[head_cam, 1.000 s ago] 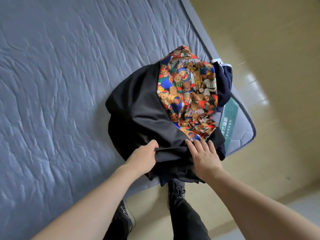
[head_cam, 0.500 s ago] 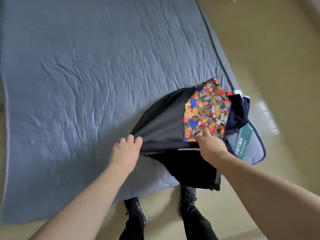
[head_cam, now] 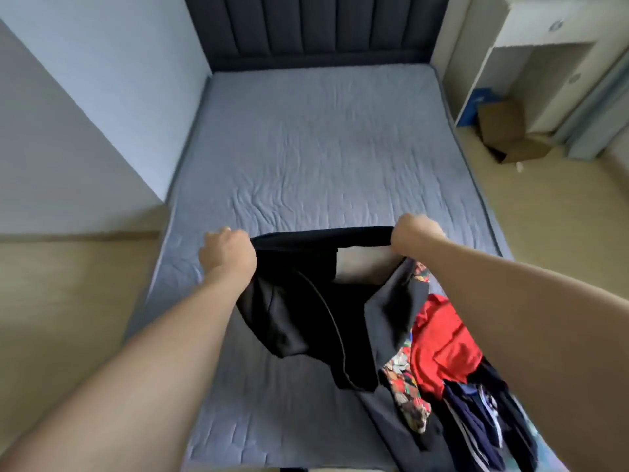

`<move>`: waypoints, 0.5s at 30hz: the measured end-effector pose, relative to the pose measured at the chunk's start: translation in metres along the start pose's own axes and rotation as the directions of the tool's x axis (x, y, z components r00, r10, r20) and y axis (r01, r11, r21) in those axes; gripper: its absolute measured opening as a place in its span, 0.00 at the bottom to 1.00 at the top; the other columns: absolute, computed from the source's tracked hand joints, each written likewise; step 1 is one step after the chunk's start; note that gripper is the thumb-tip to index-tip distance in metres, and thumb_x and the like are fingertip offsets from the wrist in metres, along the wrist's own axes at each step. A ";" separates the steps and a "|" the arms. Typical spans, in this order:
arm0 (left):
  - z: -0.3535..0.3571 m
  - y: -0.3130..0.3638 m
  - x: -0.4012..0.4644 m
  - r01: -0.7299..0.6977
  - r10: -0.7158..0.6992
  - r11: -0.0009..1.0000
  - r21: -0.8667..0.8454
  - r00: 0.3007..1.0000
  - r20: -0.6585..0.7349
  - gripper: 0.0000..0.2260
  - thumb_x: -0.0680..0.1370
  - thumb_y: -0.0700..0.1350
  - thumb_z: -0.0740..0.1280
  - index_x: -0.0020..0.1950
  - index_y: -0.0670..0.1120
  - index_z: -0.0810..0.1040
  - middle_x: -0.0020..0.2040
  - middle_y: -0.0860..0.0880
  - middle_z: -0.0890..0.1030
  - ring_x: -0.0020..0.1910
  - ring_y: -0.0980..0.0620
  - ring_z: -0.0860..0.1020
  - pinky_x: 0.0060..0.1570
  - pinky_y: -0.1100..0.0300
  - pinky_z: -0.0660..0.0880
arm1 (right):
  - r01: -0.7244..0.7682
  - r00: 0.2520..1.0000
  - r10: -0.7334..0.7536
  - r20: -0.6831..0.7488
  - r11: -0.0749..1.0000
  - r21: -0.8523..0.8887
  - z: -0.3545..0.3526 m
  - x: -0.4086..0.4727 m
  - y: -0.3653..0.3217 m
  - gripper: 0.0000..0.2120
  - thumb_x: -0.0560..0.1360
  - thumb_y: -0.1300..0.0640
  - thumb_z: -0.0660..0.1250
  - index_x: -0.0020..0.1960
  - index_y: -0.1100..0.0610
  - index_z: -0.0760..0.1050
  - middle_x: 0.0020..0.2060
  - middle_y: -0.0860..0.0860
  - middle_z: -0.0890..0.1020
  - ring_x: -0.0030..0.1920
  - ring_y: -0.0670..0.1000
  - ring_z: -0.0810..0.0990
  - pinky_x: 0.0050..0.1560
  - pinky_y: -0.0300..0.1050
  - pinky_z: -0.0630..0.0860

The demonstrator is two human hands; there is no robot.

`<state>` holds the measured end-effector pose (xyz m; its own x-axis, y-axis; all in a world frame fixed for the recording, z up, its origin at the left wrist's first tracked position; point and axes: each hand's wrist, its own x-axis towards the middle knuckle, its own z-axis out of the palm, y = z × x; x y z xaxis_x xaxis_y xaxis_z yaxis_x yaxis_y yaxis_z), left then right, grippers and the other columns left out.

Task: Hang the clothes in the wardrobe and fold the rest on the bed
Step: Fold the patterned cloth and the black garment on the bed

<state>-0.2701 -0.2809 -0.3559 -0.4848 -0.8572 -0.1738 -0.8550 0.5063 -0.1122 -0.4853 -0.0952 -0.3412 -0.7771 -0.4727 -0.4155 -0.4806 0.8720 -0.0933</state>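
So I've got the black garment [head_cam: 306, 311] held up over the bed [head_cam: 316, 158], one end of its top edge in each hand. My left hand [head_cam: 228, 254] is clenched around the left end, fingers curled over the fabric, and my right hand [head_cam: 416, 234] is bunched tight around the right end. The edge runs pretty much straight between my two fists, and the rest of it hangs down in loose folds, with the lowest bit reaching down by the mattress near the foot of the bed. Can't really tell what kind of garment it is from here, it's just a dark drape with a thin seam line curving down it.

The rest of the clothes are heaped on the right side of the bed under my right forearm: a red piece [head_cam: 442, 345] on top, a busy multicoloured printed one [head_cam: 406, 393] poking out beside it, and some navy stuff with white stripes [head_cam: 483, 420] nearest the corner. Past the bed there's a dark padded headboard [head_cam: 316, 25], and off to the right a cardboard box [head_cam: 507, 131] sitting on the floor by a white shelf unit [head_cam: 531, 32].
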 end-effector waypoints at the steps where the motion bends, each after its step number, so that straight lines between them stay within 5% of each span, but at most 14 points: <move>1: -0.020 -0.016 0.015 0.016 -0.019 0.998 -0.068 0.998 -0.054 0.15 0.77 0.37 0.57 0.59 0.44 0.78 0.60 0.44 0.75 0.62 0.41 0.71 0.56 0.49 0.72 | -0.016 0.997 0.023 -0.069 0.994 0.104 -0.025 0.004 -0.021 0.14 0.75 0.65 0.58 0.59 0.65 0.74 0.58 0.61 0.78 0.58 0.62 0.77 0.51 0.48 0.74; 5: -0.112 -0.069 0.063 -0.011 -0.041 0.984 -0.177 0.958 -0.285 0.13 0.76 0.34 0.56 0.56 0.41 0.76 0.57 0.40 0.74 0.56 0.38 0.72 0.51 0.48 0.72 | 0.072 0.940 0.100 -0.325 0.876 0.476 -0.116 0.018 -0.099 0.14 0.73 0.65 0.58 0.55 0.65 0.77 0.53 0.61 0.79 0.53 0.62 0.79 0.46 0.44 0.71; 9: -0.196 -0.108 0.093 -0.035 -0.063 0.982 -0.185 0.865 -0.498 0.12 0.74 0.31 0.56 0.55 0.40 0.73 0.56 0.40 0.73 0.54 0.39 0.71 0.42 0.50 0.69 | 0.251 0.883 0.091 -0.461 0.739 0.625 -0.172 0.016 -0.158 0.10 0.69 0.69 0.55 0.43 0.65 0.75 0.42 0.58 0.75 0.40 0.57 0.74 0.40 0.43 0.70; 13: -0.249 -0.146 0.101 -0.032 -0.078 0.987 -0.157 0.759 -0.647 0.13 0.73 0.29 0.57 0.55 0.39 0.71 0.55 0.40 0.72 0.53 0.39 0.71 0.38 0.50 0.68 | 0.447 0.790 0.060 -0.610 0.624 0.641 -0.217 0.002 -0.202 0.18 0.71 0.68 0.54 0.54 0.61 0.78 0.58 0.57 0.73 0.53 0.57 0.75 0.53 0.46 0.75; 15: -0.263 -0.161 0.098 -0.024 -0.089 0.988 -0.152 0.714 -0.695 0.14 0.72 0.29 0.57 0.55 0.39 0.70 0.55 0.39 0.73 0.52 0.39 0.71 0.37 0.51 0.68 | 0.491 0.765 0.103 -0.635 0.544 0.680 -0.238 -0.009 -0.221 0.19 0.72 0.69 0.53 0.56 0.58 0.77 0.60 0.55 0.70 0.52 0.53 0.74 0.51 0.42 0.73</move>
<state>-0.2287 -0.4712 -0.0979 -0.3975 -0.7224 0.5658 -0.8612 0.5066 0.0418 -0.4690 -0.3144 -0.1017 -0.9025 -0.3526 0.2472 -0.3668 0.3289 -0.8702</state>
